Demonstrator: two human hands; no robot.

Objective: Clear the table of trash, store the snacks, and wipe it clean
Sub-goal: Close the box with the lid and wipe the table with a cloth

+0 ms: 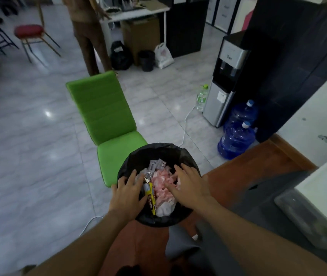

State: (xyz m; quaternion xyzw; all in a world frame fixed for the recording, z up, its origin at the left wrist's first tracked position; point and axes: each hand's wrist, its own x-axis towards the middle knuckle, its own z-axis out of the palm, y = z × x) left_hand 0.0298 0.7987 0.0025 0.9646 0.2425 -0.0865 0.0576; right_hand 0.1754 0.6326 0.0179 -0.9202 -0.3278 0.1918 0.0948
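Observation:
A round bin lined with a black bag [166, 150] stands on the floor below me. Inside lie pink and white crumpled paper [161, 181], silver wrappers [155, 165] and a yellow snack wrapper [151, 198]. My left hand [127, 196] hovers over the bin's left rim with fingers spread and nothing in it. My right hand [187, 185] is over the right side, fingers straight and reaching down onto the pink paper. Neither hand grips anything that I can see.
A green chair [103, 114] stands just behind the bin. A water dispenser [226, 76], two blue jugs [236, 140] and a white cable [185, 124] are at the right. A white counter with a clear container [306, 214] is at the far right. A person [89, 36] stands further back.

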